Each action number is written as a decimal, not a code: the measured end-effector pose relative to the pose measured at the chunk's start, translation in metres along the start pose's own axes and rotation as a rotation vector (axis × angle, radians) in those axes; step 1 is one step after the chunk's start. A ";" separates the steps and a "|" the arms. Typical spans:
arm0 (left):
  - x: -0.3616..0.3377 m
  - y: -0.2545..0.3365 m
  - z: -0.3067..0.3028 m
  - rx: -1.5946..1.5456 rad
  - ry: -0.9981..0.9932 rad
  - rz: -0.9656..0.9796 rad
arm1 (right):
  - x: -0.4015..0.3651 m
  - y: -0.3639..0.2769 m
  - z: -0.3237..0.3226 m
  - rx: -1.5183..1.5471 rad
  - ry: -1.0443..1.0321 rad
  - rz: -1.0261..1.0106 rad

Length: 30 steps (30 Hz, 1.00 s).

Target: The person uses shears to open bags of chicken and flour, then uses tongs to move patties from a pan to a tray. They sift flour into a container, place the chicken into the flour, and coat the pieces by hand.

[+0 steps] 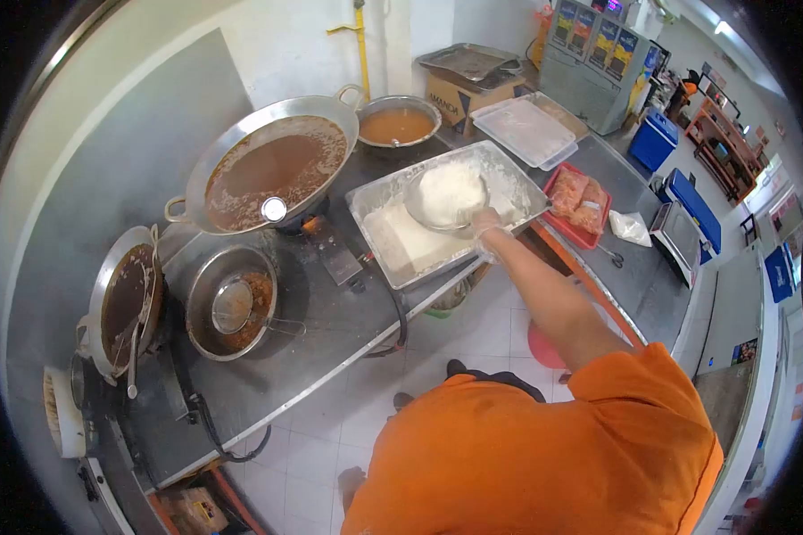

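My right hand [484, 220], in what looks like a thin clear plastic glove, grips the near rim of a round metal bowl [426, 212]. White flour [452, 189] is heaped in the bowl. Beneath it is a large rectangular metal tray [376, 234], with more flour spread across its bottom and dusted on its walls. The fingers are partly hidden against the bowl and the flour. My left hand is out of sight.
Left of the tray sit a wide wok [341, 119] of brown oil, a smaller wok [141, 241], and a metal basin [207, 333] holding a strainer [232, 306]. A bowl of orange liquid [399, 126] stands behind. Rightward are a red tray of raw meat [558, 212], scissors [613, 256] and a scale [674, 236].
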<state>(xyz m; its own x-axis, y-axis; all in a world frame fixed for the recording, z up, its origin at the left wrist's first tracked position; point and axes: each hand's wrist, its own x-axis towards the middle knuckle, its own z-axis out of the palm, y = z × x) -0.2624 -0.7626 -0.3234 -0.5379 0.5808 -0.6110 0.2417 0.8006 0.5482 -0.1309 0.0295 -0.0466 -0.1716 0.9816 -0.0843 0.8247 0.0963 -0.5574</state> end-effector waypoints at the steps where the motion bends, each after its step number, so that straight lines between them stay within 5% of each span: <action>1: 0.007 -0.001 0.003 0.498 0.012 0.396 | -0.011 -0.011 -0.016 0.114 -0.024 0.051; 3: 0.016 0.010 0.013 0.195 0.012 0.210 | -0.017 -0.012 -0.023 0.216 -0.045 0.090; 5: 0.018 0.020 0.016 -0.382 -0.001 -0.181 | -0.019 0.007 -0.006 -0.294 0.060 -0.211; 7: 0.017 0.019 -0.001 -0.926 -0.009 -0.579 | -0.015 0.010 -0.007 -0.076 0.035 -0.030; 9: 0.014 0.023 -0.004 -0.996 -0.001 -0.539 | -0.015 0.009 -0.013 0.139 0.018 0.141; 11: 0.018 0.025 0.002 -0.110 -0.145 -0.230 | 0.000 0.023 -0.014 -0.333 0.023 -0.245; 12: 0.017 0.026 0.008 -0.113 -0.152 -0.233 | -0.003 0.031 -0.005 -0.348 0.047 -0.253; 16: 0.010 0.046 -0.010 -0.009 -0.188 -0.176 | -0.026 0.012 -0.020 0.365 -0.010 0.140; 20: 0.009 0.066 -0.011 -0.444 -0.130 -0.348 | -0.037 0.010 -0.007 0.291 0.166 0.121; 22: 0.010 0.055 -0.011 -0.543 -0.113 -0.390 | -0.031 0.008 -0.011 0.422 0.073 0.222; 24: 0.022 0.020 -0.006 -1.401 -0.287 -0.264 | -0.018 0.017 0.001 0.558 -0.021 0.313; 27: 0.034 0.029 -0.014 -0.970 -0.246 -0.277 | 0.007 0.058 0.038 0.215 0.067 -0.076; 29: 0.025 0.089 -0.038 -0.744 0.053 -0.246 | -0.003 0.045 0.016 -0.384 -0.090 -0.255; 30: 0.009 0.151 -0.064 -0.614 0.197 -0.253 | -0.011 0.036 0.007 -0.381 -0.087 -0.247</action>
<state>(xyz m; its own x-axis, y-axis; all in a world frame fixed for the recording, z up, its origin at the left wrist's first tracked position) -0.2824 -0.6458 -0.2099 -0.6680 0.3029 -0.6797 -0.3806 0.6459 0.6618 -0.1025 0.0207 -0.0715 -0.4186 0.9059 -0.0650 0.8900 0.3949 -0.2277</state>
